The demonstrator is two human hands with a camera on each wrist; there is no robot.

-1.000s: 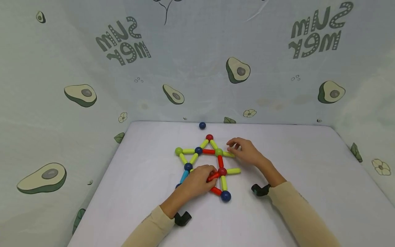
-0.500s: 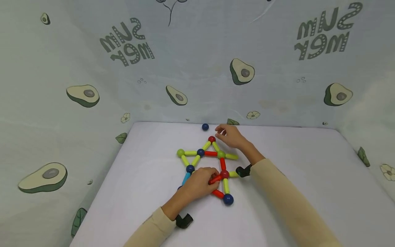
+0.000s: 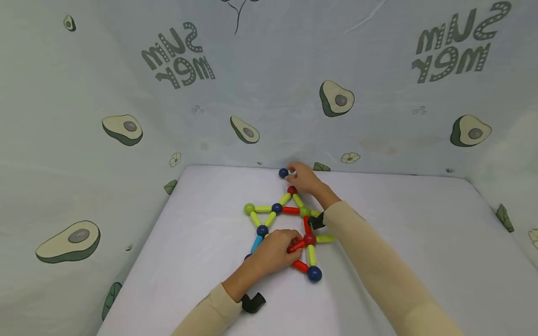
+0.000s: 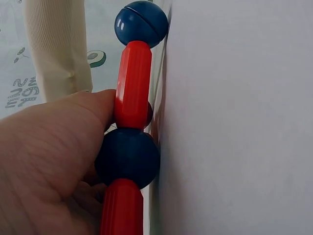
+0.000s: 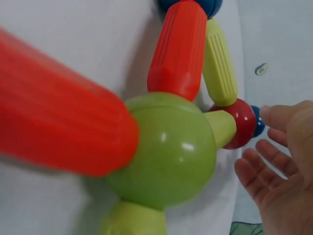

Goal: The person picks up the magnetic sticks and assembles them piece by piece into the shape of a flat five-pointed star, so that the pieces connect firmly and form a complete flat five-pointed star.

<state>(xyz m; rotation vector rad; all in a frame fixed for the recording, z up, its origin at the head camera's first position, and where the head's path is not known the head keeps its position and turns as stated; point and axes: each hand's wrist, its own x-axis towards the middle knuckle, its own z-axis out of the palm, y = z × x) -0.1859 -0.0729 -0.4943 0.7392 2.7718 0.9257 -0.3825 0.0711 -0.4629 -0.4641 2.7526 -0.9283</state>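
Note:
On the white table lies a flat frame of coloured building rods and balls. My left hand [image 3: 275,249] is at its near part, fingers curled around a red rod [image 3: 297,245] that joins a red ball [image 3: 309,239]. In the left wrist view the thumb lies against a red rod [image 4: 133,85] between two blue balls. My right hand [image 3: 306,178] reaches over the far end of the frame. Its thumb and index finger are parted at the right side of a loose blue ball [image 3: 283,173]. The other fingers [image 5: 257,176] are loosely bent in the right wrist view.
The frame's far tip is a red ball [image 3: 292,190], just short of the loose ball. A green ball [image 3: 249,208] marks its left corner, and a blue ball [image 3: 314,274] its near right. A printed cloth [image 3: 269,93] hangs behind the table's back edge.
My right hand has moved from beside the frame's right side, away and to the left, up to the loose blue ball. The left hand has stayed at the frame. The view has shifted slightly.

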